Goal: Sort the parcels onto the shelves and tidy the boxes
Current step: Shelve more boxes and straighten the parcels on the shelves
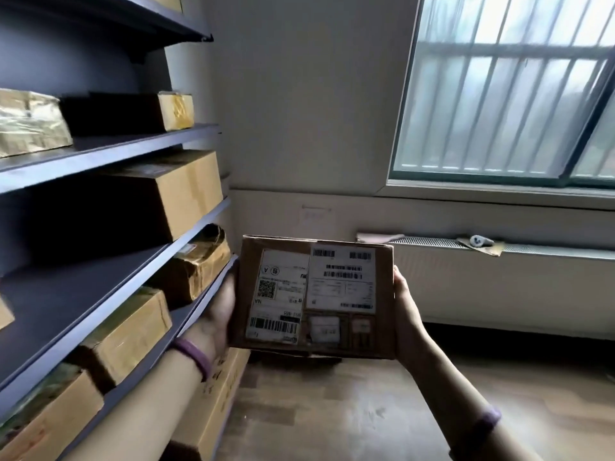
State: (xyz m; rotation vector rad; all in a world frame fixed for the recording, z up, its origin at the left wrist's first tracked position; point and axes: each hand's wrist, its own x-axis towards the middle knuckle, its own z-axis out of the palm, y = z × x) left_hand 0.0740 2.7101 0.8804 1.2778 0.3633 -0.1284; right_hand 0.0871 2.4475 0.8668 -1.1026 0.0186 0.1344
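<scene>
I hold a brown cardboard parcel point(332, 294) with several white shipping labels in front of me, above the floor. My left hand point(221, 311) grips its left side, fingers hidden behind it. My right hand point(404, 301) grips its right side. The dark grey shelf unit point(109, 151) stands to the left, and my left hand is close to the front edge of one of its lower shelves. On the shelves lie several brown parcels, among them a large box point(186, 191), a crumpled taped one point(199, 264) and another below it point(133, 331).
A long box point(219, 387) with writing on it sits on the floor under the shelves. A white radiator point(499, 287) runs along the far wall below a barred window point(506, 88). The wooden floor point(332, 410) lies open between the shelves and the radiator.
</scene>
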